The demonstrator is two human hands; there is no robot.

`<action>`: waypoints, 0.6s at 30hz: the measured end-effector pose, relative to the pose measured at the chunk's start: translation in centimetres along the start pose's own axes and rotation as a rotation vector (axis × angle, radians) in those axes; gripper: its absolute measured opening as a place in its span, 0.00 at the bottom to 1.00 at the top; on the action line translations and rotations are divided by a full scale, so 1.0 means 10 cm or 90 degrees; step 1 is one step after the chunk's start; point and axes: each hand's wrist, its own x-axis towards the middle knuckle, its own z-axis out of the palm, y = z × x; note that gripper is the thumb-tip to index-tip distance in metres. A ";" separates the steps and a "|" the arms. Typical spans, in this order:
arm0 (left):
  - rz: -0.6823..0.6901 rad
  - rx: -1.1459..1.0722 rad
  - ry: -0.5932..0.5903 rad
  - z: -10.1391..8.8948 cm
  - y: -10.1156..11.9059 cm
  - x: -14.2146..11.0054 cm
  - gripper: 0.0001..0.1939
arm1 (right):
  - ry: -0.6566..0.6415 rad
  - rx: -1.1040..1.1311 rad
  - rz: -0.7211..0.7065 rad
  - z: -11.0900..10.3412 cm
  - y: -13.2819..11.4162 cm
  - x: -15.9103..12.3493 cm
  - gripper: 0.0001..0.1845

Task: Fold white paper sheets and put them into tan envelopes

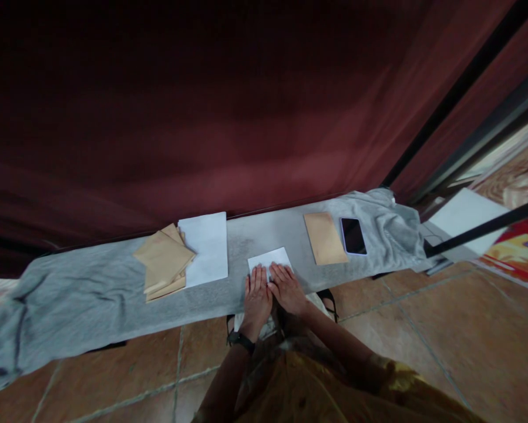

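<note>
- Left hand (258, 294) palm down, fingers stretched out flat, tips on near edge of small white paper (268, 257), at my 12 o'clock
- Right hand (289, 289) same, fingers flat on paper's 4 o'clock corner; pressing from above, no pinch
- Hands side by side, thumbs close; can't tell if they touch
- Small paper lies on grey cloth (91, 282) spread over a long narrow surface
- Larger white sheets (206, 247) between 9 and 10 o'clock of small paper, well apart
- Brown envelopes (164, 261), loose overlapping pile, at 9 o'clock, just beside larger sheets
- Single brown envelope (325, 238) at 2 o'clock, flat
- Phone (353, 236), dark screen up, just beyond it toward 3
- Black wristband (241, 339) on left wrist
- Dark red backdrop (224, 135) at 12, tiled floor (426, 317) at 4
</note>
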 end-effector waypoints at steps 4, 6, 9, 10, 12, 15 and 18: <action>-0.022 0.021 0.008 -0.01 -0.03 -0.09 0.30 | 0.003 -0.014 0.004 0.00 0.05 -0.06 0.30; -0.032 0.025 0.023 -0.02 -0.06 -0.12 0.30 | 0.004 -0.025 0.008 -0.02 0.10 -0.08 0.31; -0.040 0.029 0.039 -0.04 -0.09 -0.15 0.30 | 0.004 -0.043 0.012 -0.03 0.16 -0.13 0.32; -0.042 0.030 0.042 -0.04 -0.10 -0.16 0.30 | 0.005 -0.049 0.015 -0.04 0.18 -0.14 0.32; -0.050 0.031 0.047 -0.04 -0.11 -0.18 0.30 | 0.007 -0.060 0.023 -0.04 0.21 -0.18 0.32; -0.062 0.032 0.051 -0.02 -0.12 -0.21 0.31 | 0.009 -0.075 0.039 -0.05 0.25 -0.22 0.33; -0.069 0.030 0.058 0.00 -0.13 -0.24 0.31 | 0.005 -0.087 0.054 -0.08 0.28 -0.25 0.33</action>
